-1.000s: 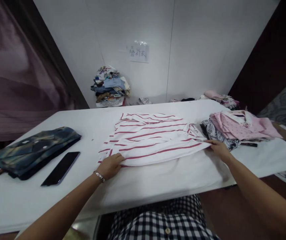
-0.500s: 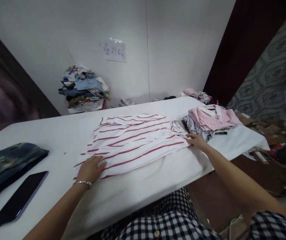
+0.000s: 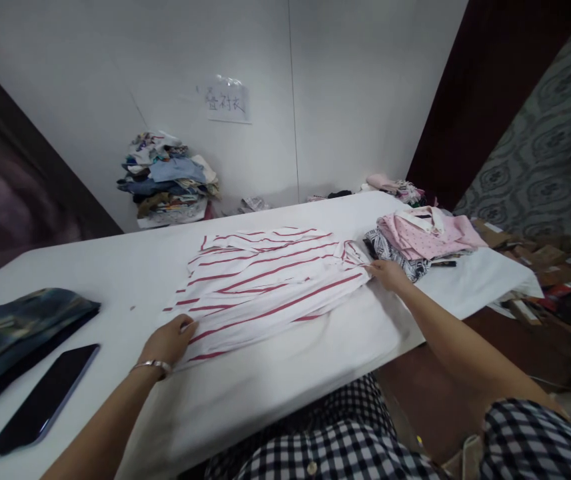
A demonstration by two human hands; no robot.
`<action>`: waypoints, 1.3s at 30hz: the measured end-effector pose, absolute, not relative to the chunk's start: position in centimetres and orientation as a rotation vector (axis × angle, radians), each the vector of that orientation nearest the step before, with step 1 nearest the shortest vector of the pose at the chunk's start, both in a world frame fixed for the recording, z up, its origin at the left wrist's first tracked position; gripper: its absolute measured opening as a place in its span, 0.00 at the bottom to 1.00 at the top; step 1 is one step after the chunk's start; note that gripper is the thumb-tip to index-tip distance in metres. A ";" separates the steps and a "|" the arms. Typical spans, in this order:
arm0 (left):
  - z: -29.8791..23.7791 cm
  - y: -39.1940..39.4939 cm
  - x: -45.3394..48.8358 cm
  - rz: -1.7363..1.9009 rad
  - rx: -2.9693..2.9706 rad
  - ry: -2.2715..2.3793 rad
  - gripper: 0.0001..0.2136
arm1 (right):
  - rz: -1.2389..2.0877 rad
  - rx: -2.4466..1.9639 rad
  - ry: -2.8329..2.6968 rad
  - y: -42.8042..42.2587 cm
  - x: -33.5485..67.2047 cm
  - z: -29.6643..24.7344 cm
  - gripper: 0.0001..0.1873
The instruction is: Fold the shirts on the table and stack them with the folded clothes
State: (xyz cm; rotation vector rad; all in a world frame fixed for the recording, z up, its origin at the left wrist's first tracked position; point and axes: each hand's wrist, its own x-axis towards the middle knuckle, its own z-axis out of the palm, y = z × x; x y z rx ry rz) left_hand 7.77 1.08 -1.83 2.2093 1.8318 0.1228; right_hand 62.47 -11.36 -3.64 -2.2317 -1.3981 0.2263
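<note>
A white shirt with red stripes (image 3: 265, 280) lies partly folded across the table, its collar end at the right. My left hand (image 3: 169, 341), with a bracelet at the wrist, pinches the shirt's near-left hem corner. Close to the collar, my right hand (image 3: 388, 272) grips the shirt's near edge between thumb and fingers. Between both hands the near side of the shirt is drawn taut and slightly raised. The fingertips of each hand are partly hidden by cloth.
A folded pink shirt (image 3: 428, 233) tops a pile at the table's right. A phone (image 3: 42, 400) and a dark folded garment (image 3: 20, 327) lie at the left. Behind the white table (image 3: 115, 267) stands a heap of clothes (image 3: 168, 177), below a paper sign (image 3: 228, 100).
My left hand has gone from lying on the cloth to pinching its hem corner, shifting left. My right hand has moved slightly up, lifting the near edge.
</note>
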 end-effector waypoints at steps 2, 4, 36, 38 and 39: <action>-2.1 1.3 8.0 0.185 2.271 1.861 0.16 | 0.174 -2.297 -1.385 -10.9 62.3 -3.6 0.19; -2.2 1.6 8.0 0.291 2.341 1.900 0.17 | 0.151 -2.333 -1.335 -10.6 62.1 -3.6 0.20; -3.2 -3.3 9.9 0.701 2.831 1.132 0.14 | 0.652 -1.932 -0.820 -12.7 59.5 -4.4 0.09; -3.6 -4.1 9.7 0.631 2.854 1.120 0.14 | 0.668 -1.960 -0.822 -14.4 60.0 -4.2 0.09; -3.8 -4.5 9.7 0.588 2.857 1.099 0.14 | 0.675 -2.016 -0.852 -15.2 60.4 -4.3 0.10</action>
